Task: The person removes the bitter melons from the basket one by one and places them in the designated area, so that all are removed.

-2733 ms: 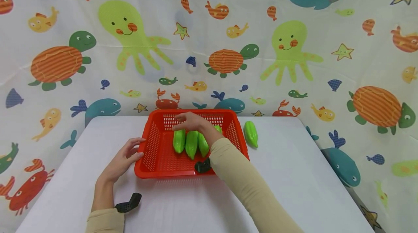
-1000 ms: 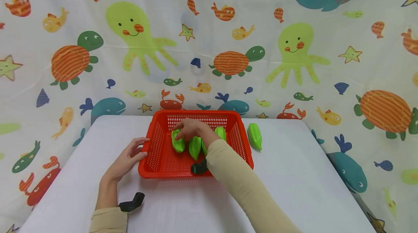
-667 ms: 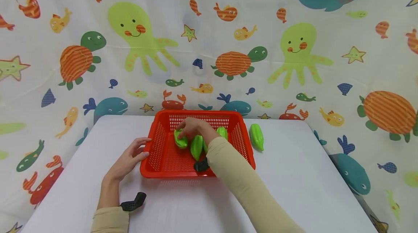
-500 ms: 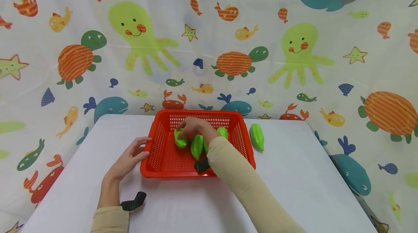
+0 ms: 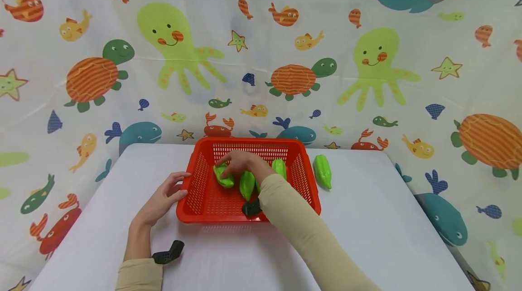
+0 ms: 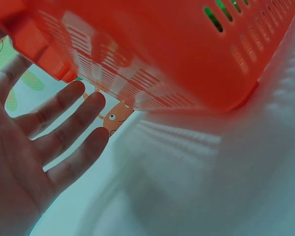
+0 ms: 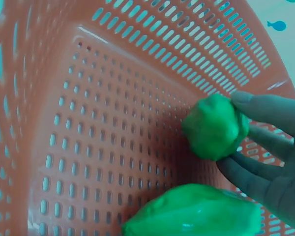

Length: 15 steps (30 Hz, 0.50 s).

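Note:
A red perforated basket holds several glossy green ridged vegetables, elongated with pointed tips. My right hand reaches inside and holds the leftmost green ridged vegetable. In the right wrist view, thumb and fingers close around that vegetable, seen end-on. Whether it touches the basket floor, I cannot tell. Beside it lies another green vegetable. My left hand is at the basket's left rim, its fingertips touching or nearly touching it; the left wrist view shows these fingers extended beside the outer wall.
Outside the basket, right of it, one more green ridged vegetable lies on the white table. A patterned curtain with sea animals hangs directly behind. My right forearm covers part of the basket's near right side.
My right hand, first over the vegetables, has come down onto the leftmost one and taken hold of it. That vegetable has turned aslant. My left hand stays at the rim.

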Motion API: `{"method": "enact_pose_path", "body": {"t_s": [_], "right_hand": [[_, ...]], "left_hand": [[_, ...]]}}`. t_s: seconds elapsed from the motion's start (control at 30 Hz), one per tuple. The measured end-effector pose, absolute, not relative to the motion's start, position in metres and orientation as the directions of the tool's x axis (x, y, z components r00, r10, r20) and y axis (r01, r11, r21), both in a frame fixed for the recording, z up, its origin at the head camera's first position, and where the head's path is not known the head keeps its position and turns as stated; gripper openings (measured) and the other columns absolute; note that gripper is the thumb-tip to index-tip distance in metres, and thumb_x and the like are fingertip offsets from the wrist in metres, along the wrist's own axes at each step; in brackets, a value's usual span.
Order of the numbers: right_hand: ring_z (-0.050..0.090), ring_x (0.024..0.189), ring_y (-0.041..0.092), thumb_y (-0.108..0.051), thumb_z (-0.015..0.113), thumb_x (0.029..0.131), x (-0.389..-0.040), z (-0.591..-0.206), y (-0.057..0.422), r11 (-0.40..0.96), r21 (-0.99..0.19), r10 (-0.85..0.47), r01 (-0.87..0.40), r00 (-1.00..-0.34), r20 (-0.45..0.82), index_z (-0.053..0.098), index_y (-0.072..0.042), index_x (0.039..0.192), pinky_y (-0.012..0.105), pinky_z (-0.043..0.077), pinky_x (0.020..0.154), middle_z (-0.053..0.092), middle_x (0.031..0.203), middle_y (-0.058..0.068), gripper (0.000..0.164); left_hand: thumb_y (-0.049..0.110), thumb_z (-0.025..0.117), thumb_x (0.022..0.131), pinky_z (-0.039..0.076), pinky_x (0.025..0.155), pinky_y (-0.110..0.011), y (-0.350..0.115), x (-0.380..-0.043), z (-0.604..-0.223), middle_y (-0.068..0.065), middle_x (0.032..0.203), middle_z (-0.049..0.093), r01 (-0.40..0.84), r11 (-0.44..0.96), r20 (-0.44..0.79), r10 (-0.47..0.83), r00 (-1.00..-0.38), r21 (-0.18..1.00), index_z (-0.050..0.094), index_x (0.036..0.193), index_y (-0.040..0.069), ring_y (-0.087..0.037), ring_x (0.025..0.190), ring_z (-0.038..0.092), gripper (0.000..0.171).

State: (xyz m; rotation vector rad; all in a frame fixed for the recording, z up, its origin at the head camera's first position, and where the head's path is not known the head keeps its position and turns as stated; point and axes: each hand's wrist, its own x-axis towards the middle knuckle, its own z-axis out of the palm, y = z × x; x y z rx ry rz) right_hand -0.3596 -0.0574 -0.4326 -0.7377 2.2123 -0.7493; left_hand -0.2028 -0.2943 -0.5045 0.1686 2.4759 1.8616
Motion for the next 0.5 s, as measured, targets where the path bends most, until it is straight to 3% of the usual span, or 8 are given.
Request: {"method": "enact_pose_path", "body": {"t_s": [0.5], "right_hand": [[0.046,0.115,0.02,-0.025,0.074,0.087,-0.355,-0.4373,-0.059,0.655,-0.685,-0.708,-0.318,-0.574,-0.411,0.062,-0.027,0.133,0.036,0.044,0.098,0.053,0.135,0.002,0.047]], "left_hand": [[0.027,0.063,0.095,0.051,0.094,-0.046,-0.2928,-0.197,-0.5067,-0.014,0.151,0.033,0.066,0.275,0.038,0.106,-0.994,0.959,0.036,0.145,0.018,-0.043,0.135,0.037,0.057]]}}
